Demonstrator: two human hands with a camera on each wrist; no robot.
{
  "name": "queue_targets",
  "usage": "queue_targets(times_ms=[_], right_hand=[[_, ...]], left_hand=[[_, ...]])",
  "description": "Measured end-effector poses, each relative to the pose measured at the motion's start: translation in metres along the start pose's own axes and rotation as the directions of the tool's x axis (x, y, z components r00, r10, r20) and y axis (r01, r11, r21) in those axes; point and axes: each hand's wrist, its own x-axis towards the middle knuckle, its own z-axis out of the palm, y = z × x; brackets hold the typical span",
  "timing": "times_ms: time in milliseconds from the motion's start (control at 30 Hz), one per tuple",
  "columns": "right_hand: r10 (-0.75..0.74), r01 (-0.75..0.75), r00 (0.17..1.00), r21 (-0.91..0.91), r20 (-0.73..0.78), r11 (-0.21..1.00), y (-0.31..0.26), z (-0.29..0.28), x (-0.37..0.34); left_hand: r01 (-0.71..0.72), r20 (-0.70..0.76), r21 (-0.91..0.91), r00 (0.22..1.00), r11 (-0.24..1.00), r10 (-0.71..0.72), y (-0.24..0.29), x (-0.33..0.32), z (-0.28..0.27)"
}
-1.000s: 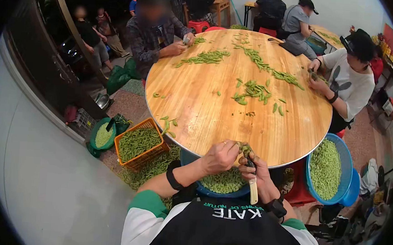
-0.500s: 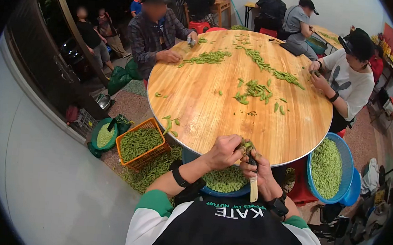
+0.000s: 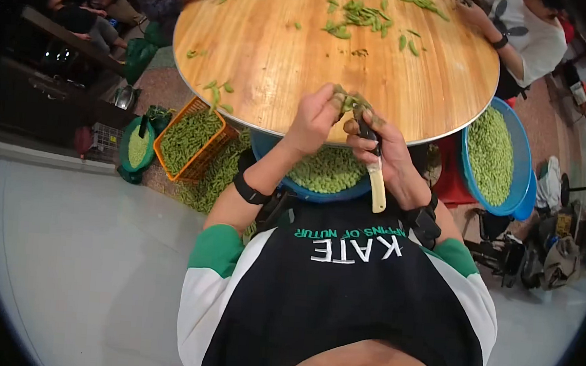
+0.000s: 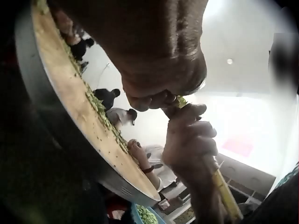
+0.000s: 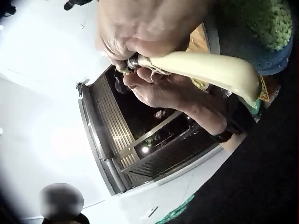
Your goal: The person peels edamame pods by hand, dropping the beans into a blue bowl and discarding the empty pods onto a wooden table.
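Observation:
Both hands meet over the near edge of the round wooden table (image 3: 259, 79). In the head view my left hand (image 3: 314, 120) pinches a green soybean pod (image 3: 348, 104) between bent fingers. My right hand (image 3: 389, 145) grips a tool with a cream handle (image 3: 377, 189) and a black section inside the fingers; its tip is hidden. The handle points back towards my body. In the right wrist view the handle (image 5: 205, 70) crosses in front of the left hand (image 5: 173, 95). Below the hands stands a blue basin of shelled beans (image 3: 328, 172).
Loose pods (image 3: 362, 18) lie across the table. To the left are an orange crate (image 3: 178, 175) of pods, pods on the floor, and a green bowl (image 3: 129, 161). A blue basket of shelled beans (image 3: 492, 156) stands at right. A person in white (image 3: 527, 36) sits at the far right.
The head view has tipped downward, so table and hands appear higher in it. Both hands stay together at the table edge, the right still gripping the cream-handled tool.

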Motion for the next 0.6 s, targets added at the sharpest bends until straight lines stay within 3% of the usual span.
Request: queue_targets(times_ms=[33, 67, 100, 167, 200, 233, 267, 300, 367, 400, 433, 500, 600], right_hand=[[-0.001, 0.002, 1.0, 0.005, -0.011, 1.0, 0.0, -0.004, 0.002], [0.027, -0.028, 1.0, 0.037, 0.006, 0.999, 0.0, -0.01, 0.003], [0.057, -0.059, 0.998, 0.07, 0.023, 0.996, 0.001, -0.015, 0.004], [0.041, -0.041, 0.999, 0.02, -0.019, 0.999, 0.003, -0.018, 0.006], [-0.083, 0.052, 0.99, -0.255, -0.112, 0.966, 0.005, -0.017, 0.007], [-0.225, 0.111, 0.961, -0.515, -0.163, 0.85, 0.007, -0.018, 0.008], [-0.312, 0.159, 0.939, -0.626, -0.143, 0.763, 0.009, -0.019, 0.008], [-0.31, 0.156, 0.939, -0.624, -0.146, 0.766, 0.012, -0.02, 0.009], [-0.617, 0.306, 0.787, -0.867, -0.002, 0.393, 0.017, -0.022, 0.011], [-0.647, 0.31, 0.762, -0.901, 0.043, 0.305, 0.015, -0.021, 0.011], [-0.646, 0.305, 0.762, -0.901, 0.037, 0.308, 0.014, -0.023, 0.013], [-0.628, 0.272, 0.761, -0.959, 0.162, 0.083, 0.011, -0.026, 0.016], [-0.608, 0.27, 0.785, -0.95, 0.124, 0.155, 0.007, -0.028, 0.019]], left_hand=[[0.2, 0.06, -0.273, 0.98, 0.941, -0.191, 0.002, -0.002, 0.0], [0.385, 0.168, -0.507, 0.921, 0.771, -0.35, 0.003, -0.004, 0.0], [0.395, 0.174, -0.511, 0.917, 0.763, -0.359, 0.001, -0.006, 0.001], [0.426, 0.135, -0.458, 0.901, 0.78, -0.413, -0.002, -0.006, 0.003], [0.328, 0.023, -0.235, 0.943, 0.915, -0.332, -0.007, -0.006, 0.005], [0.33, 0.02, -0.235, 0.942, 0.914, -0.335, -0.011, -0.006, 0.006], [0.247, -0.041, -0.041, 0.968, 0.968, -0.249, -0.014, -0.007, 0.007], [0.162, -0.08, 0.158, 0.985, 0.974, -0.151, -0.012, -0.006, 0.007], [0.154, -0.07, 0.261, 0.988, 0.953, -0.141, -0.005, -0.006, 0.007], [0.139, -0.06, 0.363, 0.99, 0.922, -0.126, 0.0, -0.006, 0.008], [0.143, -0.057, 0.361, 0.99, 0.922, -0.131, 0.0, -0.009, 0.009], [0.091, -0.022, 0.363, 0.996, 0.927, -0.089, 0.001, -0.013, 0.012], [0.097, 0.008, 0.3, 0.995, 0.949, -0.104, -0.002, -0.016, 0.008]])
